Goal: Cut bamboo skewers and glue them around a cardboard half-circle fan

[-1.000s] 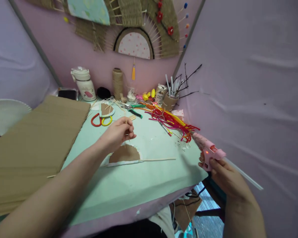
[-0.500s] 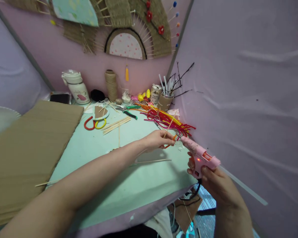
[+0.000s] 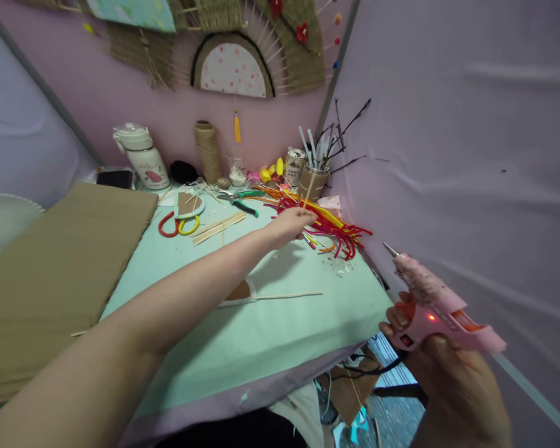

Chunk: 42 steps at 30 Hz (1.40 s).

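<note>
My left hand [image 3: 293,225] reaches over the mint tabletop, its fingers pinched on a thin wooden stick [image 3: 310,190] that points up. Right beside that hand lies a pile of red, orange and yellow pipe cleaners [image 3: 343,231]. My right hand [image 3: 464,373] grips a pink hot glue gun [image 3: 429,283] off the table's right side. The gun's metal nozzle points up and left, its red light is lit, and a long clear glue stick [image 3: 532,382] sticks out of the back. Partly hidden by my left forearm is a white-edged brown piece [image 3: 243,291] with a stick along it.
A large cardboard sheet [image 3: 70,274] covers the table's left. Bamboo sticks [image 3: 219,228], green-handled pliers [image 3: 242,202] and red and yellow loops [image 3: 168,225] lie farther back. A white bottle [image 3: 142,158], a twine spool [image 3: 208,152] and a holder with twigs [image 3: 312,182] stand by the wall.
The glue gun in my right hand has drawn away to the right and down. My left hand, with the stick, has moved farther back over the pipe cleaners, so my hands are wider apart.
</note>
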Each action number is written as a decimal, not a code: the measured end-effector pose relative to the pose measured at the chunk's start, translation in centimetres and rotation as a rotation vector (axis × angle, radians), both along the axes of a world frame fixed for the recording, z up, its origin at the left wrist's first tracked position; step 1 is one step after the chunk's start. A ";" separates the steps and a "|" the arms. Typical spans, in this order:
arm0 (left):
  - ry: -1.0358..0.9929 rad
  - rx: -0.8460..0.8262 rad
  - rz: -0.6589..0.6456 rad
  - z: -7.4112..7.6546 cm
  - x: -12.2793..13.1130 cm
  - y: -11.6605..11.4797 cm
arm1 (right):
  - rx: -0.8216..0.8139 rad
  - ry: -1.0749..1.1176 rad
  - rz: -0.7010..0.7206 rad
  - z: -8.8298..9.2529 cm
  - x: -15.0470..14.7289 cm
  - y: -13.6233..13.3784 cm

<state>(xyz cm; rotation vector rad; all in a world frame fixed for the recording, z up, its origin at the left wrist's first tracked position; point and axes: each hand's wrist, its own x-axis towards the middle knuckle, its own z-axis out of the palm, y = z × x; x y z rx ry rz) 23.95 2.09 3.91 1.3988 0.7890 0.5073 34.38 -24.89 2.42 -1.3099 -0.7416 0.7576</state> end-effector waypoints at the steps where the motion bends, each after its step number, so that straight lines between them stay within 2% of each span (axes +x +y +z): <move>1: -0.060 -0.082 0.044 0.4 -1.1 0.3 | 0.001 0.016 -0.004 -0.4 0.0 0.1; 4: -0.197 -0.173 0.144 1.7 -5.8 1.3 | -0.011 0.077 -0.002 -1.9 -0.1 0.4; 6: -0.238 -0.122 0.223 2.4 -9.4 1.7 | -0.041 0.119 0.057 -2.6 -0.3 0.8; 8: -0.187 -0.021 0.305 2.6 -12.8 1.7 | -0.063 0.156 0.114 -2.8 -0.8 1.3; 11: -0.164 0.101 0.392 2.2 -16.8 1.1 | -0.056 0.194 0.167 -2.4 -2.0 2.5; 15: -0.234 0.089 0.367 0.9 -19.8 -0.5 | -0.053 0.214 0.268 -1.7 -4.5 4.8; 19: -0.154 0.093 0.393 -0.2 -21.3 -1.6 | -0.117 0.159 0.370 -1.7 -7.2 7.2; 24: -0.051 0.111 0.467 -1.7 -22.8 -1.6 | -0.209 -0.001 0.477 -2.0 -9.7 9.6; 28: -0.001 0.208 0.562 -3.2 -23.1 -1.9 | -0.296 -0.180 0.469 -1.5 -11.3 10.8; 30: 0.057 0.254 0.560 -3.6 -23.0 -2.1 | -0.336 -0.284 0.462 -1.1 -12.0 11.1; 35: 0.280 0.397 0.462 -4.0 -22.5 -2.4 | -0.369 -0.596 0.429 -0.6 -13.3 11.6; 39: 0.495 0.586 0.481 -3.9 -22.5 -2.5 | -0.314 -0.761 0.409 -0.5 -14.0 11.9; 42: 0.594 0.633 0.494 -3.8 -22.6 -2.4 | -0.305 -0.826 0.433 -0.7 -14.5 12.2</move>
